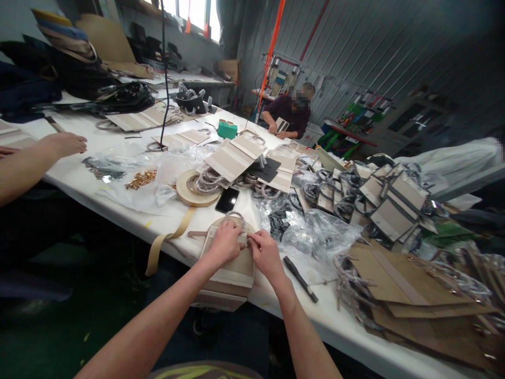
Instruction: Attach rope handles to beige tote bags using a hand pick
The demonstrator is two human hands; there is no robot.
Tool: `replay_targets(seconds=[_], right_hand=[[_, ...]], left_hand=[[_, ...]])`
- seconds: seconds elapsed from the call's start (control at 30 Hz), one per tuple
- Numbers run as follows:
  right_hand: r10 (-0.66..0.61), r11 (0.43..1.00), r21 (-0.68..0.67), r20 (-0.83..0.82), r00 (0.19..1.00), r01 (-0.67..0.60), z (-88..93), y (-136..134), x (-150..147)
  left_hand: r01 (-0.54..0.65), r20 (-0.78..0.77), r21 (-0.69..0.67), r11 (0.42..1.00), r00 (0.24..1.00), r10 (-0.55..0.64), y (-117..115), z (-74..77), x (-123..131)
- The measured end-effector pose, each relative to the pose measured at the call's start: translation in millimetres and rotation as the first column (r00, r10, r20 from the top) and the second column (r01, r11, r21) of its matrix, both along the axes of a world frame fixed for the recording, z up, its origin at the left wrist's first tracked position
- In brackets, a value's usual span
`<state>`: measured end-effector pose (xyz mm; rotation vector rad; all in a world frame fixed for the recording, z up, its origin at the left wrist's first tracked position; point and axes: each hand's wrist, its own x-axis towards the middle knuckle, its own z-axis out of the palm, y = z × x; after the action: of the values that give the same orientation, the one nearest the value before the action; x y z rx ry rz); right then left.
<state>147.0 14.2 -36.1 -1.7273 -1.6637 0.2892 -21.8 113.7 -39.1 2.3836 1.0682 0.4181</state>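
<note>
A beige bag panel (229, 273) lies at the table's front edge, its lower part hanging over toward my lap. At its top stands a handle (235, 215) in clear plastic wrap. My left hand (228, 242) presses on the panel by the handle's base, fingers bent and closed on it. Facing it, my right hand (265, 251) pinches at the base's right side; whatever is between its fingertips is too small to make out. A brown strap (197, 233) sticks out to the left. Right of my right hand lies a dark flat tool (300, 279).
Behind the panel are a phone (228, 200), a tape roll (197, 188), brass-coloured fittings (142, 179) and stacked panels (234, 158). Plastic bags (315, 234) and brown panels (398, 279) crowd the right. A co-worker's arm (43, 152) reaches in left; another person (292, 113) sits across.
</note>
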Motion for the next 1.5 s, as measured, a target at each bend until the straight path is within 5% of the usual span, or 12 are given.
replay_targets(seconds=[0.37, 0.6, 0.7, 0.87, 0.93, 1.17, 1.3, 1.4, 1.5], right_hand=[[0.013, 1.0, -0.012, -0.03, 0.999, -0.013, -10.7, -6, 0], [-0.135, 0.99, 0.028, -0.045, 0.99, 0.136, 10.4, -34, -1], [-0.35, 0.929, -0.055, 0.189, 0.917, 0.366, 14.7, -75, 23], [-0.473, 0.709, -0.246, 0.529, 0.704, 0.661, -1.0, -128, 73], [-0.468, 0.716, -0.22, 0.553, 0.689, 0.663, -11.1, -129, 85], [-0.43, 0.873, -0.15, 0.215, 0.877, 0.465, -29.8, -109, 102], [-0.563, 0.821, -0.051, -0.234, 0.793, 0.568, -17.5, -123, 99], [-0.454, 0.842, -0.017, -0.562, 0.691, 0.54, -2.8, -129, 87], [-0.317, 0.879, 0.094, -0.616, 0.721, 0.467, 12.2, -124, 68]], left_hand=[[-0.011, -0.008, -0.007, 1.0, 1.0, 0.011, -2, 4.8, 0], [-0.01, 0.0, -0.04, 0.999, 1.0, 0.01, 0, 8.1, -2], [-0.018, 0.001, -0.066, 0.998, 1.0, 0.018, 2, 8.5, -1], [0.005, -0.07, -0.068, 0.998, 0.998, -0.01, 9, 9.8, 3], [0.021, -0.118, -0.063, 0.998, 0.993, -0.028, 13, 12.8, 7], [0.174, -0.234, -0.156, 0.972, 0.95, -0.207, 38, 39.4, 13], [0.266, -0.213, -0.298, 0.917, 0.918, -0.336, 56, 49.4, 7], [0.275, -0.218, -0.341, 0.899, 0.907, -0.36, 65, 48.6, 9], [0.254, -0.241, -0.338, 0.906, 0.907, -0.345, 67, 44.1, 14]])
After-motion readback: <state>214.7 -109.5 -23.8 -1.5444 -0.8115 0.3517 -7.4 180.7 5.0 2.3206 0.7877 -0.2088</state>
